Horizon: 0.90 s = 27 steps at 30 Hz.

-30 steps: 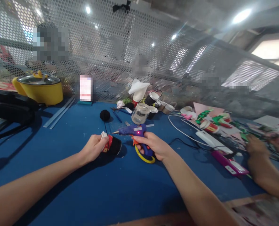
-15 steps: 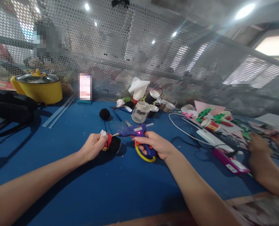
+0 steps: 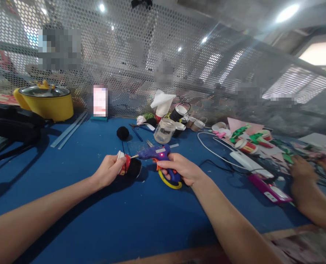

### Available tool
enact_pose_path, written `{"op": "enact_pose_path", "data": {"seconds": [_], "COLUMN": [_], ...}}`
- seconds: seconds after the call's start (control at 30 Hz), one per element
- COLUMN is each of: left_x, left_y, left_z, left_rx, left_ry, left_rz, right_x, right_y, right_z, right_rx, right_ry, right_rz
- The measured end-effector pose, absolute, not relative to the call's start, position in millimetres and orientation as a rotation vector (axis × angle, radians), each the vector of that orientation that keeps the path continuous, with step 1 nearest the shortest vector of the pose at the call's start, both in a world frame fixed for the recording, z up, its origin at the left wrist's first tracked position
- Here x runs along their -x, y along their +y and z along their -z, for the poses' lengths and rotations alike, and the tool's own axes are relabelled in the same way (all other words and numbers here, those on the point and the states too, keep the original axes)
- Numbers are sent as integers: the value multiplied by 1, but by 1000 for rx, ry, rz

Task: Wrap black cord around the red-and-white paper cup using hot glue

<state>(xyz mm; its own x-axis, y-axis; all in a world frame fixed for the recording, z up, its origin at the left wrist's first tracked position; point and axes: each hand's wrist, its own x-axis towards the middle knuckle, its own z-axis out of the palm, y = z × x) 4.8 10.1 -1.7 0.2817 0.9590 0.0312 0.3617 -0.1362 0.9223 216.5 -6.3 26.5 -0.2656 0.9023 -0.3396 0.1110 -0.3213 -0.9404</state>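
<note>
My left hand (image 3: 109,170) is closed around a red and white paper cup (image 3: 120,157) tipped on its side, part of it wound with black yarn (image 3: 134,168). A strand runs from the cup to a black yarn ball (image 3: 122,133) just beyond. My right hand (image 3: 183,168) grips a purple hot glue gun (image 3: 151,152), its red light lit and fingers by the orange trigger. The metal nozzle is at the cup's yarn edge; whether it touches, I cannot tell. Below the gun's handle shows a yellow loop (image 3: 170,184), and metal tips (image 3: 150,143) stick out behind the gun.
Behind stand a clear jar (image 3: 164,132), cups and pliers (image 3: 136,132). A phone (image 3: 99,101) and yellow pot (image 3: 47,104) are at left, with glue sticks (image 3: 70,128). At right lie a purple power strip (image 3: 270,189), cables, craft pieces and another person's hand (image 3: 303,170).
The glue gun has shifted very slightly left and up along the cup's yarn edge. Both hands keep their hold, and the cup stays nearly in place.
</note>
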Motion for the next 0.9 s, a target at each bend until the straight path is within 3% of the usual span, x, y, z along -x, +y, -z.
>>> {"op": "enact_pose_path", "data": {"seconds": [0.43, 0.9], "left_x": [-7, -4], "left_y": [11, 12], "left_z": [1, 5], "left_rx": [-1600, -1660], "left_ry": [1247, 1220], "left_rz": [-892, -870], "right_x": [-229, -259], "right_y": [-5, 74], "right_z": [-31, -66], "right_rx": [1244, 1476], "right_ry": [-1282, -1136], "right_rz": [-1688, -1078]}}
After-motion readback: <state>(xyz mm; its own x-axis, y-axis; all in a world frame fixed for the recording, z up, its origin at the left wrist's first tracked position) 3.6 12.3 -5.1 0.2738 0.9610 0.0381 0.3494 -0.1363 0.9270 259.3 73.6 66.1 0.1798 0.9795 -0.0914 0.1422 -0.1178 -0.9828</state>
